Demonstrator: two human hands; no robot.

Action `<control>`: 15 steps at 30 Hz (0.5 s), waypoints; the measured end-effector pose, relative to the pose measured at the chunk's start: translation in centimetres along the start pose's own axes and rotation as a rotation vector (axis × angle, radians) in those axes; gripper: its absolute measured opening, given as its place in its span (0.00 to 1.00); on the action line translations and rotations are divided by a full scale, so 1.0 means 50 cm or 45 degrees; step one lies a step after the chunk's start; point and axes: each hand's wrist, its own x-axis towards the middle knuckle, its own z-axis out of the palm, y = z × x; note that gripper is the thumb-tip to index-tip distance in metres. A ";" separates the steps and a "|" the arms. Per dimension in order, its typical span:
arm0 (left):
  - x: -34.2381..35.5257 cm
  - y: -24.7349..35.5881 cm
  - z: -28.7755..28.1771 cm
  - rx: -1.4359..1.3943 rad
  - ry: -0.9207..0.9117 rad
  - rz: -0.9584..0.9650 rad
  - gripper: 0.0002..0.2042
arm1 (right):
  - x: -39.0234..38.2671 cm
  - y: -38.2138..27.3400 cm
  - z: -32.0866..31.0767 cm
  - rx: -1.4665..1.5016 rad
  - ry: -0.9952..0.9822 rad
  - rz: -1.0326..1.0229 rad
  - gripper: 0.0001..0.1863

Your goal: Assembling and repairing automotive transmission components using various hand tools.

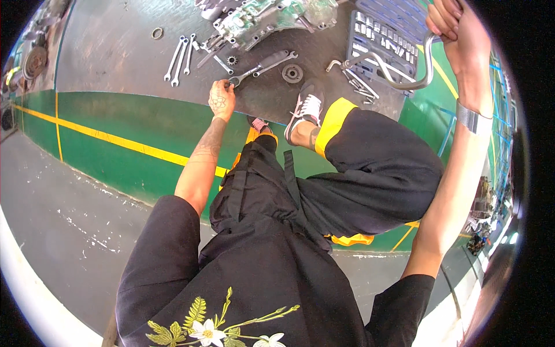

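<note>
My left hand (221, 99) is closed on the dark end of a silver wrench (248, 74) at the edge of a dark metal plate (127, 69). Loose spanners (180, 58), a small gear (232, 60) and a round flanged part (292, 73) lie around it. My right hand (462, 43), raised at the upper right, grips a bent silver bar (426, 72) that stretches across an open socket case (378, 37). Short extension bars (361, 87) lie below the case. A greenish metal housing (260, 23) sits at the top of the plate.
My shoes (306, 113) are by the plate's front edge. A green floor strip with yellow lines (139, 144) crosses beside grey floor (69, 231). A ring (156, 33) lies on the plate. Machinery parts (34, 61) stand at far left; blue racking (500, 127) is at far right.
</note>
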 end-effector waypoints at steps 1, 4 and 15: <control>0.003 0.010 -0.006 0.028 -0.029 0.010 0.09 | -0.001 0.017 0.025 0.121 -0.011 -0.119 0.25; 0.027 -0.030 0.001 0.191 0.029 0.293 0.08 | -0.024 0.002 0.023 0.049 0.007 -0.115 0.26; 0.045 -0.011 -0.001 0.547 -0.225 0.687 0.04 | 0.035 0.079 0.325 -0.802 1.712 -0.569 0.25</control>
